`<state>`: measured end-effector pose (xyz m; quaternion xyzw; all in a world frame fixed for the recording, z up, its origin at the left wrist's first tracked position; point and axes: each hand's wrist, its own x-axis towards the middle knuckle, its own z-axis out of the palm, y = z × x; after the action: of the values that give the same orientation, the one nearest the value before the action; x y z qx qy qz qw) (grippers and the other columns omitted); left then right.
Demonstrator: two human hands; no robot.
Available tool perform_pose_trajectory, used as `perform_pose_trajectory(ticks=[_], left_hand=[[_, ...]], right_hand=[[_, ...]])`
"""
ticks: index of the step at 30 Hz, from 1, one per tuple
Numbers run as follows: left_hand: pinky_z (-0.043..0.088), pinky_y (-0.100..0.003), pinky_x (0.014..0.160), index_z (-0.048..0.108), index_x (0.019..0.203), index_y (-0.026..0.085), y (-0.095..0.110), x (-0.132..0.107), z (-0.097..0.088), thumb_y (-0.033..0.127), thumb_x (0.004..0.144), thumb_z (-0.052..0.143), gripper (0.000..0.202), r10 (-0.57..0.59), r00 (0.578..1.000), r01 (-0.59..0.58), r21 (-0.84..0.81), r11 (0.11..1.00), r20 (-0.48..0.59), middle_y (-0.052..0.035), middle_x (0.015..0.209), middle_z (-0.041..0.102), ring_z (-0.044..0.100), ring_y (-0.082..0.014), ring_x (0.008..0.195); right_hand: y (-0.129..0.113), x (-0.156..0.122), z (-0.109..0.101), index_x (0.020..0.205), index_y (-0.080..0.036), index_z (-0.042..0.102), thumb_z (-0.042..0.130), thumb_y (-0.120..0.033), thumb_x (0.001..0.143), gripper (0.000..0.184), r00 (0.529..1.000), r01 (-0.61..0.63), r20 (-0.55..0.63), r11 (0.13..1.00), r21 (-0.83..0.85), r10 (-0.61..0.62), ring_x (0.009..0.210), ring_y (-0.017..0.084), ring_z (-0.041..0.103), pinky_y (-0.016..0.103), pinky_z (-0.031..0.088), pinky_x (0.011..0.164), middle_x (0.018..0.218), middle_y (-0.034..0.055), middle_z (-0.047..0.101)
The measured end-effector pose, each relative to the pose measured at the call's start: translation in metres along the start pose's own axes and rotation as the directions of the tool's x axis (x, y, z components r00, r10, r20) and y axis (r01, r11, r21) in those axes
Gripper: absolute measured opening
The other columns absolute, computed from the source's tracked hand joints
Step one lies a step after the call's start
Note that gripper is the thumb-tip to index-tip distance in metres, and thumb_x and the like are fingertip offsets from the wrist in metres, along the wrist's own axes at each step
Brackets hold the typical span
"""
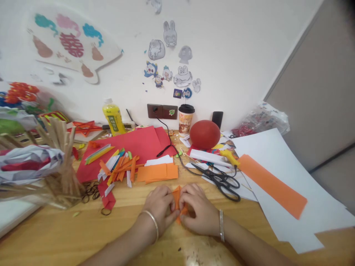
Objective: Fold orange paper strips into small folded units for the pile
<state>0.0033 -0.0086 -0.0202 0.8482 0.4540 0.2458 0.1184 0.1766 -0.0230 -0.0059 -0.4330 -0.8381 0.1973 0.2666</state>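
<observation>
Between both hands, near the front of the wooden table (122,236), is a small folded piece of orange paper (177,194). My left hand (159,207) grips its left side with bent fingers and thumb. My right hand (198,207) pinches its right side. The fingers cover much of the paper, so its full shape is hidden. Just behind the hands lie flat orange paper sheets (158,172). To the right of my right hand, a pair of black scissors (219,179) rests on the table with its handles toward me.
Folded paper strips (120,166) lie on red paper (130,146) at left, near a bundle of wooden sticks (66,173). A yellow bottle (113,117), lidded cup (185,120) and red balloon (205,134) stand behind. White sheets (277,177) and an orange strip (273,186) occupy the right.
</observation>
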Motion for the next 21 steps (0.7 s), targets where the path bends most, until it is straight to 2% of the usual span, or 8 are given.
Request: perform_pose_trajectory(ticks=[4, 8, 16, 21], left_hand=[[0.036, -0.030, 0.064, 0.054, 0.059, 0.019, 0.000, 0.001, -0.001, 0.022, 0.065, 0.063, 0.012, -0.008, 1.000, 0.008, 0.009, 1.000, 0.019, -0.0009, 0.074, 0.054, 0.050, -0.0185, 0.072], [0.035, -0.031, 0.065, 0.055, 0.061, 0.019, 0.001, 0.001, -0.002, 0.022, 0.066, 0.064, 0.010, -0.011, 0.999, 0.011, 0.017, 1.000, 0.039, -0.0011, 0.076, 0.054, 0.050, -0.0189, 0.073], [0.034, -0.031, 0.066, 0.056, 0.063, 0.019, 0.004, 0.001, -0.005, 0.021, 0.067, 0.063, 0.008, -0.016, 0.997, 0.013, 0.043, 0.999, 0.070, -0.0014, 0.077, 0.054, 0.050, -0.0197, 0.075], [0.035, -0.032, 0.066, 0.056, 0.064, 0.019, 0.005, 0.001, -0.006, 0.021, 0.069, 0.063, 0.008, -0.018, 0.997, 0.015, 0.039, 0.999, 0.076, -0.0021, 0.078, 0.054, 0.050, -0.0201, 0.074]], right_hand=[[-0.002, 0.000, 0.003, 0.076, -0.020, 0.050, 0.073, -0.024, 0.060, 0.029, 0.998, -0.056, 0.015, 0.998, -0.026, 0.057, 0.088, 0.018, 0.042, 0.031, 0.033, 0.079, 0.089, -0.0014, 0.045], [-0.003, 0.001, 0.005, 0.078, -0.021, 0.051, 0.073, -0.026, 0.061, 0.029, 0.994, -0.107, 0.033, 0.994, -0.026, 0.108, 0.090, 0.018, 0.042, 0.031, 0.033, 0.079, 0.089, -0.0017, 0.044], [0.004, 0.002, -0.005, 0.083, -0.023, 0.056, 0.066, -0.011, 0.066, 0.023, 0.989, -0.089, 0.129, 0.992, 0.085, 0.077, 0.096, 0.018, 0.042, 0.034, 0.032, 0.086, 0.096, -0.0013, 0.047], [0.007, 0.003, -0.010, 0.086, -0.024, 0.058, 0.054, 0.000, 0.067, 0.031, 0.986, -0.079, 0.160, 0.986, 0.147, 0.055, 0.097, 0.017, 0.043, 0.034, 0.033, 0.088, 0.096, -0.0009, 0.048]])
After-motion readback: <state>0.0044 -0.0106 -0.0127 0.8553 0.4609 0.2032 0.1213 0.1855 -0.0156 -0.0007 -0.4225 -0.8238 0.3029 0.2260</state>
